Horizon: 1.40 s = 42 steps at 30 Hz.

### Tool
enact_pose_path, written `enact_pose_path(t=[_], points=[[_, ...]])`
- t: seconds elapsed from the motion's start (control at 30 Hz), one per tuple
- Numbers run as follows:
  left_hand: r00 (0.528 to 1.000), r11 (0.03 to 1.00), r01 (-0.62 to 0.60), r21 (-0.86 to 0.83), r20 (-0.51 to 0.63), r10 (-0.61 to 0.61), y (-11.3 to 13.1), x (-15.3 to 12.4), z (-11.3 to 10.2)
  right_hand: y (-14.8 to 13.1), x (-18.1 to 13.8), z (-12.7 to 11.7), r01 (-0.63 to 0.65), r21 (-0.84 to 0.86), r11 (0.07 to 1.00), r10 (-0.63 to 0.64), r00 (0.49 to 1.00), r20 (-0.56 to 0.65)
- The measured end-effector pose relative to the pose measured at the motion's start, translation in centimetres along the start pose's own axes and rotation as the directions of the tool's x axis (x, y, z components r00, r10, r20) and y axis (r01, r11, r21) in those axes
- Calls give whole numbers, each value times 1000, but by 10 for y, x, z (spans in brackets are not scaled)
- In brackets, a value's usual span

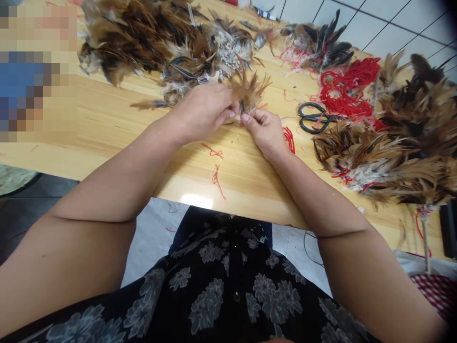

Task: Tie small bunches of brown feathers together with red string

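Note:
A small bunch of brown feathers (pixel 249 88) stands fanned out above the wooden table (pixel 107 124), held at its base by both hands. My left hand (pixel 203 110) is closed, pinching the bunch's quill ends from the left. My right hand (pixel 266 131) is closed too, fingertips pressed to the same base from the right. A bit of red string (pixel 290 138) lies just right of my right hand, touching the table.
Large piles of brown and black feathers (pixel 143 38) cover the far side of the table. Black scissors (pixel 314 117) lie beside a tangle of red cord (pixel 348 85). Tied feather bundles (pixel 392 157) lie at the right. Red thread scraps (pixel 216 176) dot the near table.

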<state>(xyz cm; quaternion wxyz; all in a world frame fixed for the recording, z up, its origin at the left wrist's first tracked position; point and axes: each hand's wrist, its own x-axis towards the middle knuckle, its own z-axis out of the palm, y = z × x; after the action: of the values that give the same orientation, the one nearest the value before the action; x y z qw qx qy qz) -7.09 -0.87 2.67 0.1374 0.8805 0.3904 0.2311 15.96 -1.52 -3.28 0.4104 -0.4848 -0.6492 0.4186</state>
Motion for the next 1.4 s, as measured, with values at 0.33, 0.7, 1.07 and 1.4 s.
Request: enact_pose_path(t=[0.33, 0.7, 1.07, 1.4], points=[[953, 981, -5, 195, -297, 64, -3, -1, 4, 6, 2, 3, -24, 31, 999, 25, 1000, -17], [992, 997, 70, 32, 99, -72, -53, -7, -16, 6, 1, 0, -12, 153, 988, 20, 998, -56], [986, 990, 133, -46, -96, -137, -27, 0, -5, 5, 1, 1, -6, 121, 993, 10, 999, -33], [875, 594, 74, -801, -234, -424, -19, 13, 19, 5, 1, 4, -19, 115, 993, 25, 998, -56]])
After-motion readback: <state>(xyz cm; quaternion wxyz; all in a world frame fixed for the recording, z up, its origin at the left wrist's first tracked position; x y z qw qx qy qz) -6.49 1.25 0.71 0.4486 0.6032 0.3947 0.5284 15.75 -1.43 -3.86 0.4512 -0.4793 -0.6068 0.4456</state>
